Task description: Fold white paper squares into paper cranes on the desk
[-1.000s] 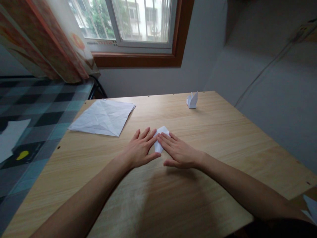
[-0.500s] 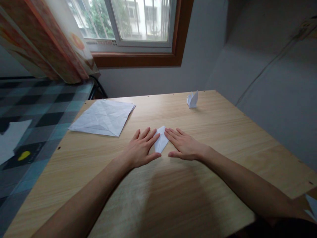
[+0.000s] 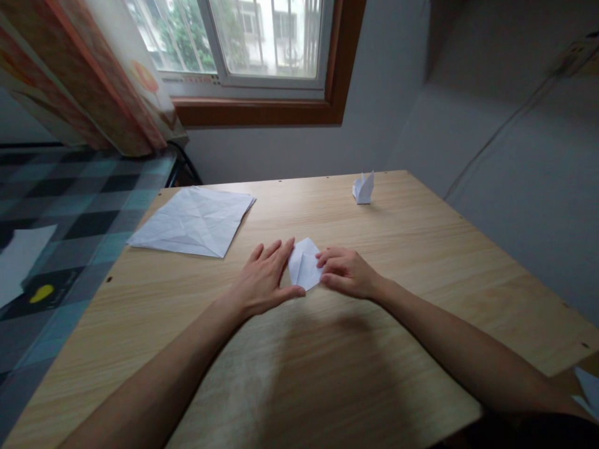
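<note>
A small folded piece of white paper (image 3: 302, 268) lies on the wooden table (image 3: 421, 274) between my hands. My left hand (image 3: 262, 280) rests flat on the table, fingers stretched out, pressing the paper's left edge. My right hand (image 3: 345, 272) has its fingers curled and pinches the right flap of the folded paper, lifting it open a little.
A creased unfolded white sheet (image 3: 194, 219) lies at the table's far left. A finished small white paper figure (image 3: 364, 188) stands at the far middle. A bed with a checked cover (image 3: 60, 218) is to the left, a grey wall to the right.
My right hand slid off the paper to the right, then curled its fingers and took hold of the right flap, which now opens wider. My left hand has stayed in place.
</note>
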`<state>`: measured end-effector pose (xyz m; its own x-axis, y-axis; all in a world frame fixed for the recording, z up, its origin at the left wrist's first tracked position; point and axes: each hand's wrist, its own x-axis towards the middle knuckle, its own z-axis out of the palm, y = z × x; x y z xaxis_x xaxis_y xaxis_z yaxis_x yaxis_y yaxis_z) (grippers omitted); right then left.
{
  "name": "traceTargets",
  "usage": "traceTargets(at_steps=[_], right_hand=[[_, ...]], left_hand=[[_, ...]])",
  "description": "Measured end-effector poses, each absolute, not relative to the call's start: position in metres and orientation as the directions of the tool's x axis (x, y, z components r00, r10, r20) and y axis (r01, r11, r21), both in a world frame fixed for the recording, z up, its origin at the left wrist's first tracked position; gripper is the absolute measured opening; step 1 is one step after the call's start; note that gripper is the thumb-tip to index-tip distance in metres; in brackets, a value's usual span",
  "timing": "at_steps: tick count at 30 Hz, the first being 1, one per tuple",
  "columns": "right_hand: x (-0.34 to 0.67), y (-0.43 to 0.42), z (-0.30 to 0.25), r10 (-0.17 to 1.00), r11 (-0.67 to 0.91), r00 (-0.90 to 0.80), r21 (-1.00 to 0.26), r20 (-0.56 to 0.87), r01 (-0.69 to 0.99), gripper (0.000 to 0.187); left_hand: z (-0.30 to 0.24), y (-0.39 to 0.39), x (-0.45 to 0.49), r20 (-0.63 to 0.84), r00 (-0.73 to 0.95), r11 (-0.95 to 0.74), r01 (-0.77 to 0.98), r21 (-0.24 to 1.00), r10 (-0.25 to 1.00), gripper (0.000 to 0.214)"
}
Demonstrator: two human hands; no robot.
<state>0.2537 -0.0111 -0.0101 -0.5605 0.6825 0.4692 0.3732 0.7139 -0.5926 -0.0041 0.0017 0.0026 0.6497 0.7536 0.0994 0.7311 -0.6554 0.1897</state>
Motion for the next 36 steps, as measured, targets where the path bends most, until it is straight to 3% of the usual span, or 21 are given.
traceTargets(at_steps=[5, 12, 15, 17, 21, 26, 33, 36], right_hand=[[0.254, -0.012, -0.013, 0.641, 0.764, -0.617, -0.454, 0.456, 0.458, 0.033], [0.257, -0.009, -0.005, 0.635, 0.769, -0.666, -0.399, 0.390, 0.499, 0.038], [0.260, -0.006, -0.006, 0.649, 0.759, -0.646, -0.399, 0.401, 0.515, 0.019], [0.261, -0.006, -0.006, 0.669, 0.743, -0.620, -0.392, 0.409, 0.543, 0.007], [0.262, -0.007, -0.007, 0.630, 0.774, -0.629, -0.310, 0.455, 0.551, 0.022], [0.262, -0.007, -0.009, 0.519, 0.847, -0.705, -0.175, 0.484, 0.502, 0.023], [0.263, -0.002, -0.016, 0.583, 0.804, -0.618, -0.265, 0.528, 0.532, 0.021], [0.263, -0.002, -0.018, 0.615, 0.781, -0.577, -0.315, 0.536, 0.539, 0.019]], left_hand=[[0.003, 0.000, -0.005, 0.174, 0.650, -0.672, 0.712, 0.201, 0.740, 0.097], [0.010, -0.002, -0.006, 0.263, 0.668, -0.717, 0.668, 0.199, 0.696, 0.051], [0.012, -0.002, -0.006, 0.260, 0.671, -0.717, 0.677, 0.167, 0.694, 0.038], [0.013, -0.002, -0.006, 0.248, 0.674, -0.716, 0.678, 0.163, 0.695, 0.037], [0.015, -0.001, -0.007, 0.236, 0.697, -0.735, 0.656, 0.174, 0.678, 0.042], [0.012, 0.002, -0.009, 0.256, 0.710, -0.753, 0.638, 0.161, 0.656, 0.062], [0.012, 0.002, -0.009, 0.243, 0.717, -0.754, 0.645, 0.125, 0.654, 0.061], [0.012, 0.002, -0.008, 0.265, 0.717, -0.758, 0.645, 0.098, 0.645, 0.047]])
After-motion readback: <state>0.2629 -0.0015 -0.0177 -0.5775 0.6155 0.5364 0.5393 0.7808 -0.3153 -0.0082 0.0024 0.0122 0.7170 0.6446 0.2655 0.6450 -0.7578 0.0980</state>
